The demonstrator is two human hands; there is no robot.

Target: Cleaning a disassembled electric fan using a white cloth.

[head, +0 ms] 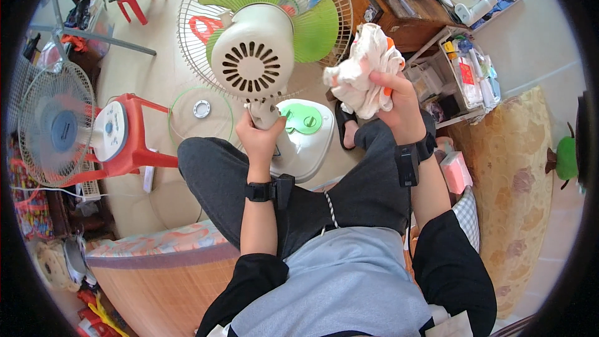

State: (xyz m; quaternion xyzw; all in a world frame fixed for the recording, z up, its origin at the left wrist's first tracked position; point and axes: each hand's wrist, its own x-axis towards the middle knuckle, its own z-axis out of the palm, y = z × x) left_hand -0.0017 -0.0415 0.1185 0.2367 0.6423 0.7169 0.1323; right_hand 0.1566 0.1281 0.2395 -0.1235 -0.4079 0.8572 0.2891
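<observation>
My left hand (260, 132) is closed around the neck of an electric fan (252, 51), just below its white motor housing. The fan's green blades (316, 30) face away from me, with the rear wire guard around them; its white base with a green control panel (304, 118) rests on the floor between my legs. Up at the right, my right hand (400, 98) grips a bunched white cloth (365, 72) with orange parts, beside the guard's right edge. A round wire guard with a green rim (200, 117) lies on the floor left of the base.
A second fan (63, 128) with a blue centre stands at a red plastic stool (140, 138) on the left. At the upper right are a wooden desk (398, 28) and a white storage cart (461, 114) full of small items. A mat-covered bed (173, 285) is below left.
</observation>
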